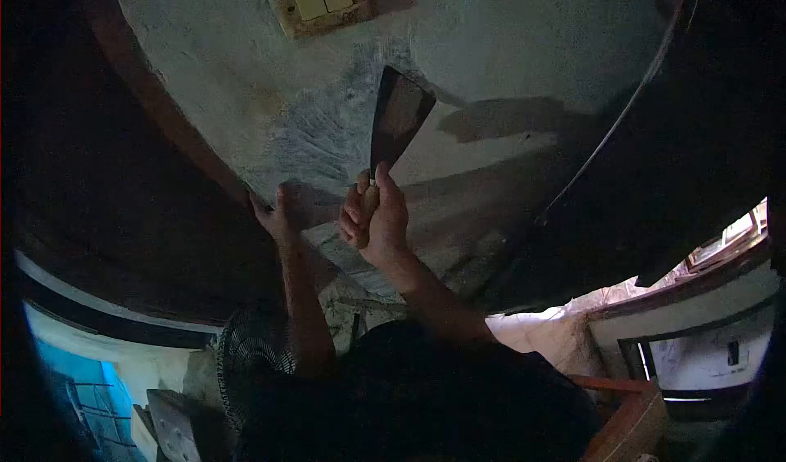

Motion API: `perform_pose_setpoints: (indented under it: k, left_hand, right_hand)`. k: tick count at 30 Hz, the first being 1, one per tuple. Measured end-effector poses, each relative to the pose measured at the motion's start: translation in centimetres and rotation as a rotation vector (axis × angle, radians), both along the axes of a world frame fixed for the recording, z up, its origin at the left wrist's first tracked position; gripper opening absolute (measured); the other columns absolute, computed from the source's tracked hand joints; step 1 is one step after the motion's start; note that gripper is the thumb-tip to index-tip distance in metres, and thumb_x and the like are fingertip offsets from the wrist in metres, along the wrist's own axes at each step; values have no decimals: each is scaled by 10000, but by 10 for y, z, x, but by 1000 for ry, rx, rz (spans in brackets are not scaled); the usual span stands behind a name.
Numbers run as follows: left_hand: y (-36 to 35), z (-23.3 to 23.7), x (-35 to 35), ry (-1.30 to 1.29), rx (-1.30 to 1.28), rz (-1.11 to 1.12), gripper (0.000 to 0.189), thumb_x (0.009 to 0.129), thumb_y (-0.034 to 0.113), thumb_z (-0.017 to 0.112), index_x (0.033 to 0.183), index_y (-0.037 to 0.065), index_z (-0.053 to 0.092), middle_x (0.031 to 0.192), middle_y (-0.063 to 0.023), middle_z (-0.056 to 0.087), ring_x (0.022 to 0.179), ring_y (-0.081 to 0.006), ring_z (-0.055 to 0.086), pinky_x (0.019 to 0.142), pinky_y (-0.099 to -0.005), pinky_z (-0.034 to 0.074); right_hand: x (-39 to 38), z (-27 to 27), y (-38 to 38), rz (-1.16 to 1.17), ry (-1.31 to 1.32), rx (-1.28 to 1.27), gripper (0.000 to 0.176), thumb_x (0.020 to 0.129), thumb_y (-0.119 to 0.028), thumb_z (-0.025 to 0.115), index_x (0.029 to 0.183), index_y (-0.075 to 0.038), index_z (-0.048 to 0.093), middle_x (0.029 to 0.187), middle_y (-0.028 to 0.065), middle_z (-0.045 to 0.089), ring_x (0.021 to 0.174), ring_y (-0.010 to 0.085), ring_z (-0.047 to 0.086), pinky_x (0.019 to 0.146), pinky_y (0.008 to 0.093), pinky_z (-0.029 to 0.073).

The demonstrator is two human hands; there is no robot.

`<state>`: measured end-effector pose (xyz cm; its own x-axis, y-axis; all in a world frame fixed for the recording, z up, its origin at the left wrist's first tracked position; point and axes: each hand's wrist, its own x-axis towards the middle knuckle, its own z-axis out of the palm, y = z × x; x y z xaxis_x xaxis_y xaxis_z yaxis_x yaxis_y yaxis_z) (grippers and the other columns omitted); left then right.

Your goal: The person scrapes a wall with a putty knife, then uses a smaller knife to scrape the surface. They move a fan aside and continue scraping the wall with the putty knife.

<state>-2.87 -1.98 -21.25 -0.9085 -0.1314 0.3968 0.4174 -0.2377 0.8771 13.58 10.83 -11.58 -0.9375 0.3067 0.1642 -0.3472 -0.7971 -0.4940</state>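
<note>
My right hand (381, 216) is wrapped round the handle of a scraper (399, 118), thumb towards the blade. The broad, dark blade points up and lies in front of the wall (491, 52); whether it touches is unclear. A rough grey patch (315, 138) with streaks shows on the wall left of the blade. Lower left, my left hand (277, 212) is at the wall's brownish edge, fingers apart, holding nothing. Shadows of the hand and tool fall on the wall to the right.
A double switch plate (323, 2) is on the wall above the blade. A thin cable (610, 138) runs down the right side. A fan (246, 364) stands lower left, a wooden piece of furniture (630, 421) lower right. Dark areas flank the wall.
</note>
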Motion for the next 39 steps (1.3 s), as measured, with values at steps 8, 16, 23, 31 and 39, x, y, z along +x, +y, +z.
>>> perform_pose_setpoints:
  k: [8,16,23,31,39]
  left_hand:
    - [5,16,12,-53,19,17,831,776,311,701,1365,-36,228,1329,-204,340,1159,-307,398,948,-399,356]
    - [1,-1,1,46,-18,41,776,774,303,705,1324,-66,301,1247,-195,426,1091,-274,433,911,-376,359]
    - [1,1,2,26,28,-1,897,729,335,733,1354,-74,236,1319,-217,355,1152,-306,407,960,-428,336]
    - [-1,-10,-8,-4,-24,37,962,716,407,738,1361,-79,214,1330,-227,344,1169,-308,396,970,-423,329]
    - [8,16,15,-80,56,82,860,740,315,746,1346,-68,270,1233,-202,447,1117,-289,459,912,-386,393]
  right_hand:
    - [-17,8,-10,-20,-10,-175,443,927,-547,282,739,-174,426,485,-1,382,334,134,336,319,319,270]
    - [-13,5,-14,25,96,-185,483,908,-578,298,682,-171,428,453,-5,376,292,140,324,301,316,255]
    - [-7,20,-13,-43,-98,-157,497,887,-606,336,668,-163,389,505,-18,367,390,119,384,382,282,296]
    - [-11,4,-12,47,-81,-178,499,887,-602,348,659,-159,379,520,-27,347,414,109,366,399,272,279]
    - [5,32,7,20,40,-176,387,895,-537,421,878,-150,437,628,-10,447,535,116,457,472,284,376]
